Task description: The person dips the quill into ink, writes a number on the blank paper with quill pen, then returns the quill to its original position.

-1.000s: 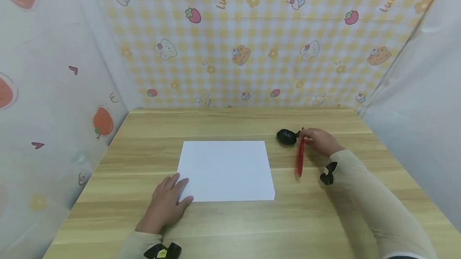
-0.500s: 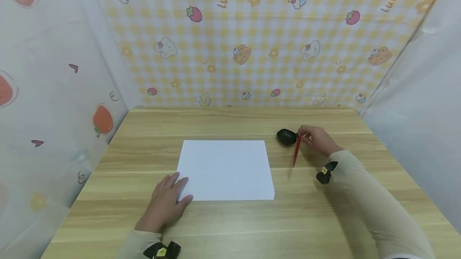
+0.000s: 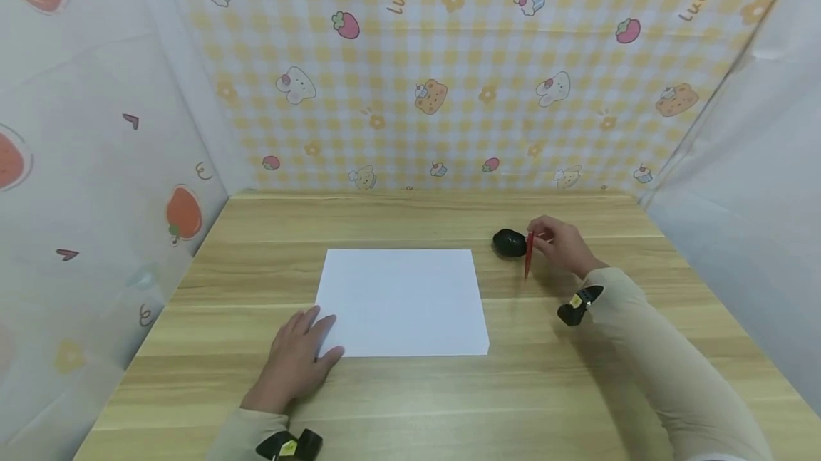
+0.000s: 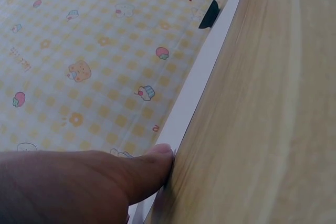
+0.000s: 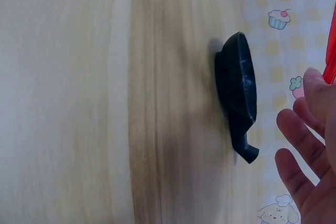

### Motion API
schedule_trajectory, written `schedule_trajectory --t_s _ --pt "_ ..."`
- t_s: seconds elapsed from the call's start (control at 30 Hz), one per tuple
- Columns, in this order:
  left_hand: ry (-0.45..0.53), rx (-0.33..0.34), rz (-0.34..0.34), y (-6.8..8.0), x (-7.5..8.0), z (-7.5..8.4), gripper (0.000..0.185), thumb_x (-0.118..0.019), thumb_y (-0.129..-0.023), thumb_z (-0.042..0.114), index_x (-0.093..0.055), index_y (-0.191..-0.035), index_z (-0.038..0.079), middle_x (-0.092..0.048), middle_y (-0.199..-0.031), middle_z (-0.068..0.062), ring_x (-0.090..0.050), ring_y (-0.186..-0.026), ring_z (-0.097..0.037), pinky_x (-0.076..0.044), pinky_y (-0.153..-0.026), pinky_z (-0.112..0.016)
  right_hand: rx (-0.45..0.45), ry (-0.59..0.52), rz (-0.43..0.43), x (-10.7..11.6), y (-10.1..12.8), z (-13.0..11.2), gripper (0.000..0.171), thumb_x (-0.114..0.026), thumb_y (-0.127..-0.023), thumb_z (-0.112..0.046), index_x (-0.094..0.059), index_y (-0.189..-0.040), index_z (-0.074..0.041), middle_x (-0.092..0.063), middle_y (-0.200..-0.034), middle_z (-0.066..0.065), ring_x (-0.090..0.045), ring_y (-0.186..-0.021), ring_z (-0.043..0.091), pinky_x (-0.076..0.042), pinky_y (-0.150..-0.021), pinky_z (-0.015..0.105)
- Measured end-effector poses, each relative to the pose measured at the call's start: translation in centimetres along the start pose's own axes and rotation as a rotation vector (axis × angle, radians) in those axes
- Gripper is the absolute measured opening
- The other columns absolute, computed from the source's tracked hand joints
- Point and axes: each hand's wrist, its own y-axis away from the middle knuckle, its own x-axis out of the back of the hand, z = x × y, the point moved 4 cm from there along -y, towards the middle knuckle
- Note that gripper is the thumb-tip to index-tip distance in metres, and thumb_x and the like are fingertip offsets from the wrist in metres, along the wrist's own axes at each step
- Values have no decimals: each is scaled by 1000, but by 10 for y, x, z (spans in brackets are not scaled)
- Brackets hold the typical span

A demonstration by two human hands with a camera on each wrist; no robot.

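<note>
A white sheet of paper [image 3: 403, 304] lies on the wooden table. My left hand [image 3: 296, 360] rests over its lower left corner with fingers spread; in the left wrist view the thumb [image 4: 152, 169] touches the paper's edge. My right hand [image 3: 561, 244] pinches a slim red pen [image 3: 529, 256] by its upper end, held above the table with its narrow tip down. Just left of the pen sits a small black dish with a short bent handle [image 3: 509, 243]. In the right wrist view the dish [image 5: 236, 82] stands apart from the fingers, and most of the pen is cut off.
The wooden table [image 3: 410, 404] reaches back to a yellow checked cloth [image 3: 410, 90]. White sheets hang at the left [image 3: 96, 162] and at the right [image 3: 757, 162]. A black strap device sits on each wrist.
My right hand has shifted slightly left and away from me with the red pen, which now looks shorter from above. The left hand, paper and dish stay in place.
</note>
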Motion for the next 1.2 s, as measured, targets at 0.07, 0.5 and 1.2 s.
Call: schedule_trajectory --t_s 0.07,0.5,1.2 --pt "-1 1 0 0 0 0 55 -64 -93 30 -51 -138 1 -36 -147 -28 -24 -137 -50 -18 -109 -64 -30 -21 8 1 -1 -2 19 -64 -87 10 -61 -106 5 -69 -91 18 -68 -83 37 -55 -73 47" --pt "0 14 -9 3 1 1 55 -64 -93 30 -50 -138 1 -35 -147 -29 -24 -137 -50 -17 -109 -64 -41 -226 23 4 -3 -7 30 -68 -79 15 -60 -107 9 -68 -94 24 -63 -77 9 -44 -76 14" --pt "13 11 -11 0 3 2 55 -64 -93 30 -51 -139 1 -35 -147 -29 -23 -137 -51 -16 -110 -64 -47 -691 28 16 0 -28 27 -55 -89 13 -43 -111 22 -69 -89 -7 -69 -79 12 -54 -68 18"
